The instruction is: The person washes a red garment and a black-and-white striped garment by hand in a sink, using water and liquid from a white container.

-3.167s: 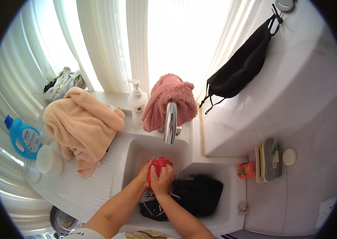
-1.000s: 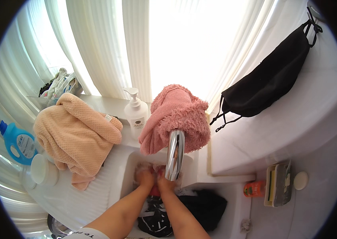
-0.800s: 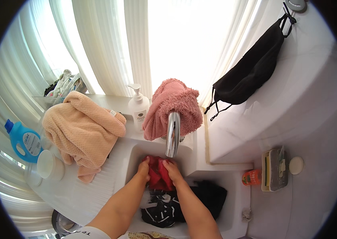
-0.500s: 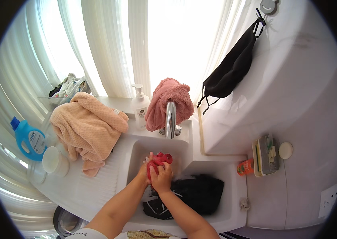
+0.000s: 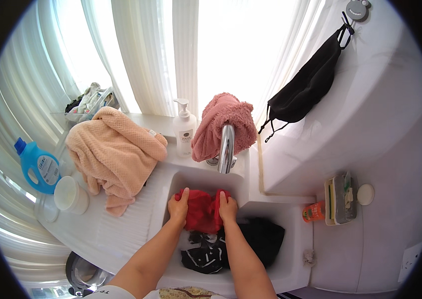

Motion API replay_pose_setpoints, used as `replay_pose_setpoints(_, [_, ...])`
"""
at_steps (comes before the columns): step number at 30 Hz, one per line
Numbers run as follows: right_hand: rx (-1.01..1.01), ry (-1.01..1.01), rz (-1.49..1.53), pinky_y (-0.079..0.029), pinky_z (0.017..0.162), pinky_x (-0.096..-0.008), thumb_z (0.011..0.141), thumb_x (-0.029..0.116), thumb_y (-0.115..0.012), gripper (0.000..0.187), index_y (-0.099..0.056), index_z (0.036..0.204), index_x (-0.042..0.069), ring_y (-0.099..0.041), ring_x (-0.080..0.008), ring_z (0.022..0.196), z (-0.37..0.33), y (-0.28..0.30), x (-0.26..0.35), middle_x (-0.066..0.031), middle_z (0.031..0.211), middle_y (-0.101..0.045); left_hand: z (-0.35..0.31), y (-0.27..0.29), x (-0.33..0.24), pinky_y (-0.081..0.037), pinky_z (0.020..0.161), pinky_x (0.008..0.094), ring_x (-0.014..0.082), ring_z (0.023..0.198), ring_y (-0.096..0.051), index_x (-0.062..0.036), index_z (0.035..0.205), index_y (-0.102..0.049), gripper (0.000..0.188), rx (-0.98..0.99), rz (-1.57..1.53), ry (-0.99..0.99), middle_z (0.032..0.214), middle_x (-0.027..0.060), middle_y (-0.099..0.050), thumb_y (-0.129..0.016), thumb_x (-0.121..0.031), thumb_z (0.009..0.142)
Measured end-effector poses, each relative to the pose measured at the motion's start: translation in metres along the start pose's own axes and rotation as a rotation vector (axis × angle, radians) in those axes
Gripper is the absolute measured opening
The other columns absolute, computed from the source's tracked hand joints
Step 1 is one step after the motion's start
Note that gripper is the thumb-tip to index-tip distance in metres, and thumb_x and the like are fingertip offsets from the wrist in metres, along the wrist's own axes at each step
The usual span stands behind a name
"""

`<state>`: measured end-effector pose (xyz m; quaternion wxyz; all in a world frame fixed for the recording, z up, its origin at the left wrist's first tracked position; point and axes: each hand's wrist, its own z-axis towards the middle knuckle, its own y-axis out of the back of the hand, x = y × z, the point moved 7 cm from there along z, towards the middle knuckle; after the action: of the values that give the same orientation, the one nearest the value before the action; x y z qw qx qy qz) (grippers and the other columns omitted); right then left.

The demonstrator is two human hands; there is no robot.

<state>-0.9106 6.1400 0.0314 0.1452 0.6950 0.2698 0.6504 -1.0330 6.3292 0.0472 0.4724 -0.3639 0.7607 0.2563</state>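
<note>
A red cloth (image 5: 202,212), too bunched to tell what garment it is, hangs spread between my hands over the sink basin (image 5: 181,180). My left hand (image 5: 178,206) grips its left edge, thumb on top. The right edge is pinched in my right hand (image 5: 227,207). Below and to the right, a black garment (image 5: 261,241) with white lines lies in the basin, partly hidden by my right forearm. Just beyond the red cloth stands the chrome faucet (image 5: 227,149), with a fuzzy pink cloth (image 5: 221,124) draped over it.
On the left ledge lie a peach towel (image 5: 116,152), a white tub (image 5: 71,195) and a blue detergent bottle (image 5: 40,167). A white pump bottle (image 5: 184,132) stands behind the sink. At right are an orange bottle (image 5: 314,212), a wall-mounted holder (image 5: 341,199) and a hanging black mask (image 5: 308,84).
The red cloth was bunched between my two hands held together. Now my hands are apart and the cloth is opened out between them. The whole view has shifted slightly.
</note>
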Motion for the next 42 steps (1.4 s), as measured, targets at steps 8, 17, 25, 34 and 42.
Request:
replay_pose_setpoints(8, [-0.04,0.276,-0.653,-0.042,0.091,-0.0488,0.08,0.045,-0.062,0.044,-0.063,0.094,0.004,-0.049,-0.0397,0.112,-0.033,-0.061,0.004,-0.0194,0.12,-0.055,0.029,-0.045,0.068,-0.032,0.1,0.0507,0.043,0.118,-0.04,-0.0078,0.12,-0.05,0.047,-0.038,0.941,-0.302,0.127,0.0255,-0.043,-0.065,-0.027,0.08])
replay_pose_setpoints(17, [0.223,0.035,0.033,-0.049,0.078,-0.0467,0.09,0.041,-0.052,0.04,-0.062,0.102,0.004,-0.062,-0.0371,0.091,0.015,-0.076,-0.037,-0.0219,0.1,-0.063,0.071,-0.032,0.079,-0.044,0.092,0.0459,0.0323,0.102,-0.056,-0.0053,0.117,-0.052,0.038,0.09,0.153,0.005,0.11,0.0155,-0.058,-0.054,-0.032,0.09])
replay_pose_setpoints(25, [-0.092,0.457,-0.105,-0.048,0.077,-0.0404,0.083,0.04,-0.064,0.04,-0.06,0.092,0.002,-0.061,-0.0355,0.092,-0.063,-0.023,0.09,-0.0216,0.104,-0.062,0.0,-0.073,0.055,-0.047,0.087,0.0468,0.0302,0.098,-0.059,-0.0092,0.109,-0.058,0.048,0.736,-0.87,0.511,0.11,0.0128,-0.061,-0.043,-0.052,0.093])
replay_pose_setpoints(34, [-0.043,0.218,0.057,-0.047,0.07,-0.045,0.083,0.042,-0.061,0.04,-0.061,0.083,0.002,-0.061,-0.0416,0.079,-0.114,-0.02,0.097,-0.0227,0.081,-0.063,-0.028,-0.032,0.059,-0.05,0.081,0.0434,0.0286,0.086,-0.062,-0.0071,0.099,-0.06,0.05,0.667,-0.835,0.519,0.095,0.0111,-0.066,-0.049,-0.055,0.089])
replay_pose_setpoints(42, [-0.209,0.152,0.028,-0.045,0.073,-0.0473,0.086,0.04,-0.06,0.04,-0.059,0.09,0.0,-0.059,-0.0425,0.085,-0.015,-0.001,0.015,-0.0252,0.092,-0.061,0.004,-0.016,0.018,-0.049,0.08,0.0382,0.0245,0.085,-0.061,-0.001,0.103,-0.06,0.046,0.178,-0.027,0.154,0.09,0.0128,-0.065,-0.059,-0.045,0.087])
